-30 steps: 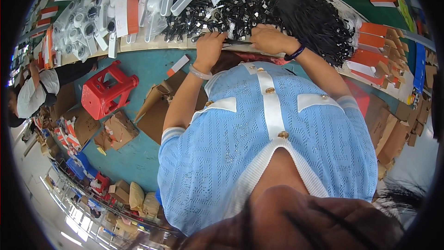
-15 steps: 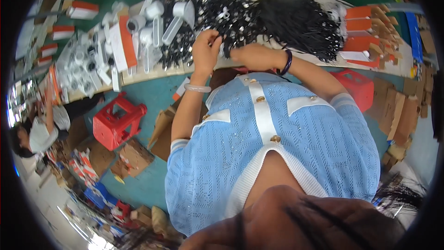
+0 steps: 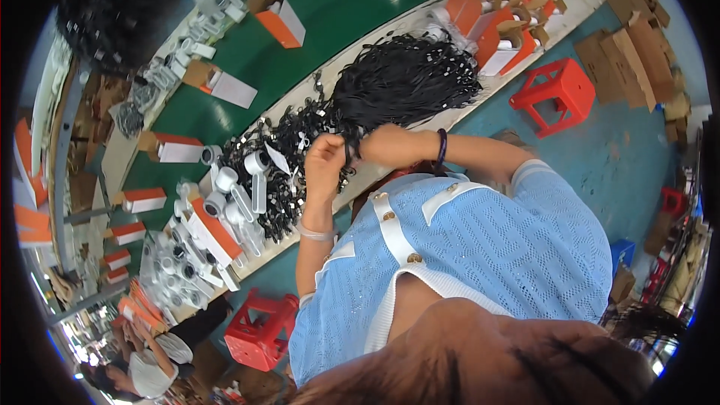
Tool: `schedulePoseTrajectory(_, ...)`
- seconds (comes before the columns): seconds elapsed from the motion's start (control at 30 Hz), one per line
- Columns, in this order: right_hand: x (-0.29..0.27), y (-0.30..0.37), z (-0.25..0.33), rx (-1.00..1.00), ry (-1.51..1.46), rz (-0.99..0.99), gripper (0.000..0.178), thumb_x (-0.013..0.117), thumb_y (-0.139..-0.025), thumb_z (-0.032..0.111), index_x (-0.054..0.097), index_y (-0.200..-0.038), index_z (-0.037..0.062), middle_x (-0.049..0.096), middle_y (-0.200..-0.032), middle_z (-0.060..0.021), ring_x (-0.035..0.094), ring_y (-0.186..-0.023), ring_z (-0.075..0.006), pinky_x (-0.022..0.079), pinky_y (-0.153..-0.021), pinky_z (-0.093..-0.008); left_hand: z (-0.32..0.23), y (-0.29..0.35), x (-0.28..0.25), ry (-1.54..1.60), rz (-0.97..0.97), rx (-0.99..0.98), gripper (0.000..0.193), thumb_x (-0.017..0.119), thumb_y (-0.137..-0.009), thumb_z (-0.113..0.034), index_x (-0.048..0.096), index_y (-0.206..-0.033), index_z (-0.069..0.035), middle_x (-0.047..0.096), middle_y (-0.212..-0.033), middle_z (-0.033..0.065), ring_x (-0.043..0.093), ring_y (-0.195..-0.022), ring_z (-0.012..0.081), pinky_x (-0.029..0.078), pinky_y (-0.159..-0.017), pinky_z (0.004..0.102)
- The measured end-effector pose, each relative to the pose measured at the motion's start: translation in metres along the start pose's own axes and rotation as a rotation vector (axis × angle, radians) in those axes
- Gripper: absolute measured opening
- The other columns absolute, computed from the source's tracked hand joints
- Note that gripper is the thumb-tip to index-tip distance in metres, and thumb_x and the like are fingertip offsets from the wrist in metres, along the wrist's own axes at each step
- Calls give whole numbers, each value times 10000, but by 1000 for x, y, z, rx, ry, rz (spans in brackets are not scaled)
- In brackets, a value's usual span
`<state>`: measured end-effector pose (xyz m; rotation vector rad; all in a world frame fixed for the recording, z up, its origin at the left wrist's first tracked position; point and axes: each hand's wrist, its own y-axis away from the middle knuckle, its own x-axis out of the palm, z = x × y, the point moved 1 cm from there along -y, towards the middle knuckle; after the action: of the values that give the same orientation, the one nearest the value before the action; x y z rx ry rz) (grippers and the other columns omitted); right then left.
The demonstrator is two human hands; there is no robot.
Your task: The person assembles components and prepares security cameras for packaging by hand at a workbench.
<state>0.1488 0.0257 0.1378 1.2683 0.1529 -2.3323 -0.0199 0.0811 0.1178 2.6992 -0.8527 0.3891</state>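
Note:
My left hand (image 3: 324,163) is raised at the table's near edge, its fingers pinched on a short black cable (image 3: 350,150). Close on its right, my right hand (image 3: 391,145) is closed, its fingertips turned towards the same cable and mostly hidden. Just beyond both hands lies a large heap of long black cables (image 3: 405,79). Left of it spreads a tangle of short black cables (image 3: 281,214) with shiny metal ends. A white handheld device with a round head (image 3: 259,187) lies on that tangle, near a small white card (image 3: 277,157).
Several white devices and an orange-and-white box (image 3: 214,229) crowd the table's left end. Open orange boxes (image 3: 499,41) stand at its right. Beyond runs a green conveyor belt (image 3: 330,26) carrying boxes. Red stools (image 3: 559,97) stand on the floor; a co-worker (image 3: 154,367) is at lower left.
The view has turned, so the table now slants up to the right and more of the green belt shows. My hands stay close together at the table's edge.

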Motion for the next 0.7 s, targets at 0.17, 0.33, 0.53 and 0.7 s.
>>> schedulePoseTrajectory(0.17, -19, 25, -34, -180, -423, -355, 151, 542, -863, 154, 578, -920, 19, 624, -772, -140, 612, -697, -284, 466, -621, -381, -5, -25, 8, -926, 391, -20, 77, 604, -732, 36, 594, -788, -15, 603, -749, 47, 587, -666, 120, 449, -586, 262)
schedulePoseTrajectory(0.33, 3, 29, -55, 110, -1549, -487, 234, 503, -882, 14, 551, -1109, 49, 576, -893, 0, 526, -753, -77, 438, -663, -221, 10, -52, 54, -413, 36, 219, 113, 603, -798, 27, 532, -866, -29, 549, -836, 16, 556, -719, 112, 472, -618, 242)
schedulePoseTrajectory(0.53, -3, 51, -69, 151, -1731, -669, 253, 498, -935, 154, 512, -1159, 37, 565, -1003, -41, 566, -902, -120, 498, -794, -278, 1, -66, 107, -1194, 107, 949, 208, 639, -759, -56, 562, -951, -40, 579, -936, 101, 539, -872, 296, 435, -764, 382)
schedulePoseTrajectory(0.7, -72, 135, -95, 302, -510, -1211, 205, 494, -925, 125, 544, -1113, 61, 575, -913, -55, 574, -825, -122, 468, -720, -243, 1, -57, 108, -1066, 155, 755, 259, 618, -827, -95, 600, -1081, -48, 551, -1077, 123, 516, -1006, 298, 404, -888, 366)
